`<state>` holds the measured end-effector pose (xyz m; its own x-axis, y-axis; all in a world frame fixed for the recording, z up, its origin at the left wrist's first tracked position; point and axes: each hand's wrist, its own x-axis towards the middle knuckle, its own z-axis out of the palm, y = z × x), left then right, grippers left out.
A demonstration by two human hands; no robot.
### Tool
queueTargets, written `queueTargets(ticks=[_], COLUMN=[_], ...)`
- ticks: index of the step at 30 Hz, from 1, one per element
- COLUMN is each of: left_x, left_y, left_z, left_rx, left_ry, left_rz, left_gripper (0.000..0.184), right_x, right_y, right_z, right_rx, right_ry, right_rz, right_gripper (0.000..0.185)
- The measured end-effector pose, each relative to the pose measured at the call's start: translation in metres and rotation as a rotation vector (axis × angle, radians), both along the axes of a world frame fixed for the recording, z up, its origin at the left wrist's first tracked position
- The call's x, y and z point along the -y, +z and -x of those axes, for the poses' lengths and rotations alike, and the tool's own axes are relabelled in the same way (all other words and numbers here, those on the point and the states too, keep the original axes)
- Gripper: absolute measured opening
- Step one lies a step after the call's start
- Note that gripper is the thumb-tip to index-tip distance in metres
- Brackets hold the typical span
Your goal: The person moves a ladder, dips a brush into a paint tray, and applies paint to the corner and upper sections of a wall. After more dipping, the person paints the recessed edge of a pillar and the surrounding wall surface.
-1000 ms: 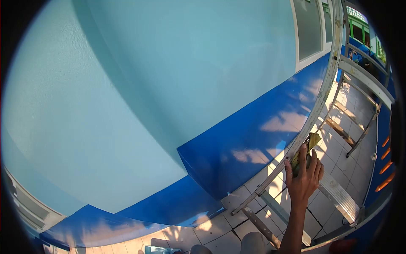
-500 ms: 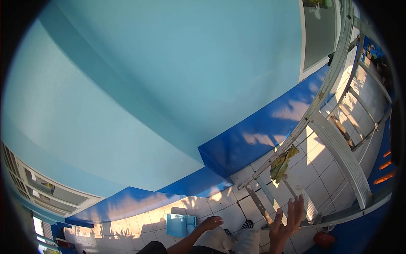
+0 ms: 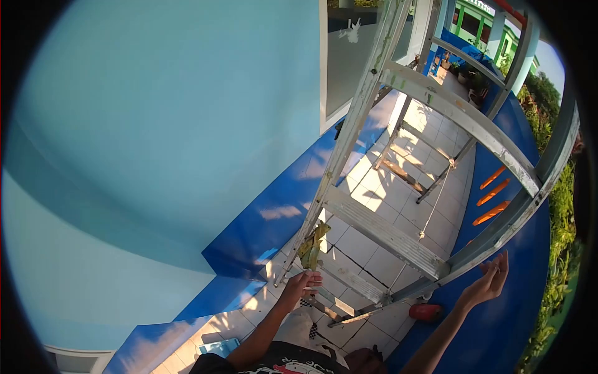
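Note:
A metal stepladder (image 3: 389,227) with paint marks stands in front of me beside the wall. On its lower left part hangs a crumpled yellow-green cloth (image 3: 314,245). Just below the cloth, near the ladder's left rail, is my left hand (image 3: 300,288), its fingers loosely bent and nothing visible in them. My right hand (image 3: 493,277) is raised to the right of the ladder's right rail, fingers up and apart, holding nothing. Neither hand clearly touches the ladder.
A light blue wall (image 3: 168,124) with a dark blue base (image 3: 268,206) fills the left. A red container (image 3: 425,311) lies on the tiles by the ladder's foot. A light blue tray-like object (image 3: 219,348) is at lower left. Plants (image 3: 560,212) line the right beyond a low blue wall (image 3: 517,249).
My view has swung right and up, so more of the ladder shows. My right hand is now outside the right rail; my left hand is now close to the cloth.

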<state>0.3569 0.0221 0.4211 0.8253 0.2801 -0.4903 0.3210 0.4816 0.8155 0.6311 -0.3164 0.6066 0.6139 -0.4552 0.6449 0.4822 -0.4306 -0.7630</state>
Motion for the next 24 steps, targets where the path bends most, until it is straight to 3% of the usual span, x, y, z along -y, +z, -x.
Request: queueTargets(ticks=[1,3,5,6,10,11,14,16,20,21,23,24], left_x=[-0.004,-0.007,-0.006,-0.007,0.002,0.006,0.023,0.036,0.064,0.072,0.103,0.116], left_y=[0.001,0.019,0.032,0.04,0.079,0.085,0.097,0.094,0.075,0.067,0.1,0.116], left_z=[-0.011,-0.03,-0.045,-0.054,-0.084,-0.091,-0.112,-0.128,-0.158,-0.165,-0.184,-0.193], left_rx=[0.031,0.098,0.145,0.183,0.276,0.289,0.382,0.424,0.455,0.461,0.508,0.528], left_ry=[-0.029,-0.101,-0.174,-0.21,-0.264,-0.26,-0.138,-0.073,0.116,0.16,0.382,0.499], left_rz=[0.082,0.125,0.177,0.218,0.277,0.265,0.306,0.323,0.354,0.346,0.35,0.389], left_gripper=[0.065,0.072,0.075,0.079,0.091,0.091,0.092,0.085,0.069,0.067,0.064,0.061], right_x=[-0.009,0.021,-0.04,-0.048,-0.071,-0.074,-0.087,-0.086,-0.074,-0.077,-0.08,-0.082], right_y=[0.001,-0.025,0.023,0.038,0.064,0.074,0.096,0.103,0.09,0.092,0.085,0.081], right_z=[-0.029,-0.096,-0.122,-0.148,-0.26,-0.28,-0.33,-0.376,-0.5,-0.516,-0.561,-0.582], right_rx=[0.125,0.053,0.011,0.031,0.014,-0.075,-0.132,-0.164,0.055,0.06,0.109,0.154], right_ry=[0.116,0.325,0.348,0.338,0.109,0.098,0.186,0.094,-0.014,0.036,0.216,0.156], right_rz=[-0.081,0.054,-0.214,-0.214,0.213,0.229,0.103,0.205,0.362,0.347,0.268,0.345], right_gripper=[0.031,0.033,0.048,0.048,0.072,0.089,0.097,0.106,0.111,0.108,0.097,0.091])
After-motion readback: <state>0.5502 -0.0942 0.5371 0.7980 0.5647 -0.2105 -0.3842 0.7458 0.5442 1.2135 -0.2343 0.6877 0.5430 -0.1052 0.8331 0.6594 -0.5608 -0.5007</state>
